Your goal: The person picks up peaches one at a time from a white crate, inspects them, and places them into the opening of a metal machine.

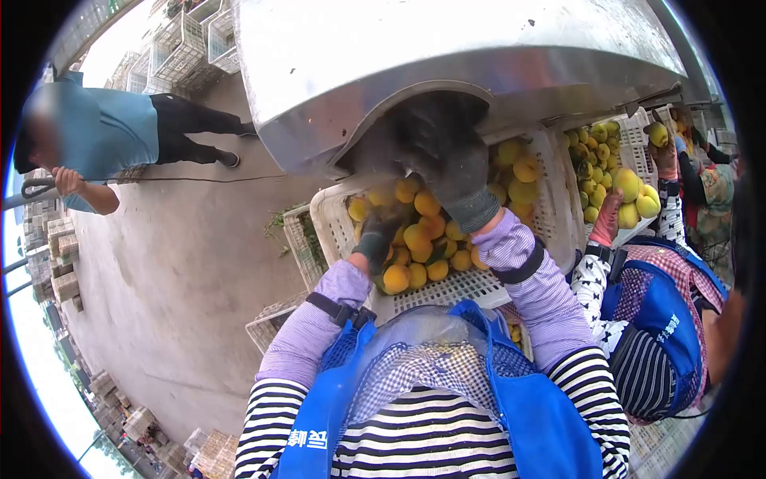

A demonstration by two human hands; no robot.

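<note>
Dark knitted gloves are worn on the left hand [377, 239] and right hand [451, 164]. Lilac sleeve covers are pulled over black-and-white striped sleeves. A blue apron with white lettering is worn.

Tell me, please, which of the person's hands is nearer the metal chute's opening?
Right. The right hand, gloved, reaches up into the dark opening of the metal chute; the left hand is lower, among the yellow fruit in the white crate.

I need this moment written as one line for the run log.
left hand: gloved, on yellow fruit | right hand: gloved, at metal chute mouth | white crate: part filled | grip: unclear
</note>
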